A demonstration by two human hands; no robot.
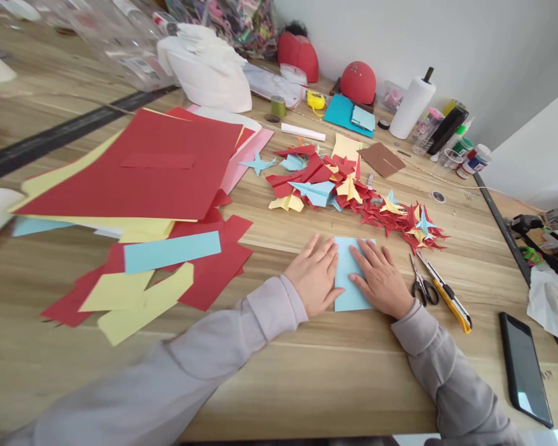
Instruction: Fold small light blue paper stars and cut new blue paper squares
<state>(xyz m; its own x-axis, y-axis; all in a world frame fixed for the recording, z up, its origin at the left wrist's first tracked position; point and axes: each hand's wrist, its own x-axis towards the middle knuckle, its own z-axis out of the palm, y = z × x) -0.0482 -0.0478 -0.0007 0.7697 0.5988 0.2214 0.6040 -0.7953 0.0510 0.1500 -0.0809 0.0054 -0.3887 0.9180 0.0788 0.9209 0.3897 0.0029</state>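
A light blue sheet of paper (346, 297) lies flat on the wooden table between my hands. My left hand (314, 275) rests along its left edge, fingers stretched out and pointing away from me. On the sheet's right half lies my right hand (384, 279), its fingers spread and pressing on the paper. Just beyond both hands is a heap of folded paper pieces (314, 170) in red, blue and cream, including paper planes and pointed stars. Small scissors (424, 286) and a yellow utility knife (453, 306) lie to the right of my right hand.
On the left sits a stack of red and yellow paper sheets (177, 148), with loose cut strips (172, 251) in front. A phone (524, 368) lies at the right. Along the back stand a white bottle (411, 108), several small jars, a yellow tape measure (315, 100) and red domes (358, 82).
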